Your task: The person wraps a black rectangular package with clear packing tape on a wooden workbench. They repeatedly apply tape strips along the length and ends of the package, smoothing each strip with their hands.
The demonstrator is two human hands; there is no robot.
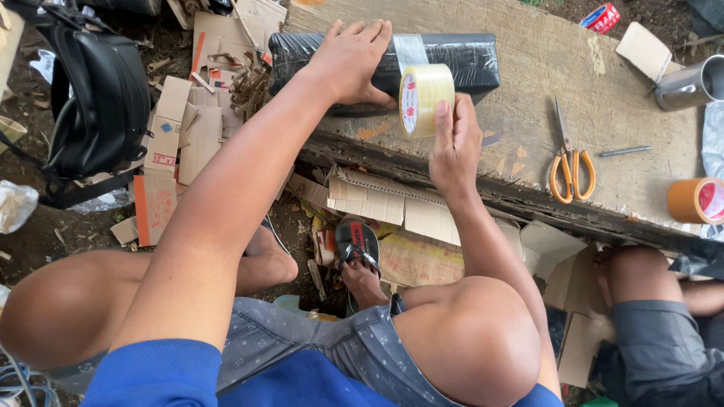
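head view, looking down. the person's left hand (351,60) lies flat, palm down and fingers spread, on the top of a long rectangular parcel wrapped in black plastic film (467,60), pressing it onto a worn wooden plank bench (603,98); the hand is not closed around it. a strip of clear tape already crosses the parcel's top just right of that hand. the right hand (452,143) is clamped on a roll of clear packing tape (424,98) with a red-and-white core label, fingers over the near rim, the roll held upright and touching the parcel's near face. the two hands sit close together, almost touching. to the right on the bench: orange-handled scissors (571,162), closed, blades pointing far; a thin grey metal pen-like tool (624,151) just beyond them; a brown tape roll (697,200) at the right edge; a metal cup (690,87) at far right. left of the bench, a black bag (98,98) over scattered cardboard scraps (196,128). another person's knee (641,279) shows near right.
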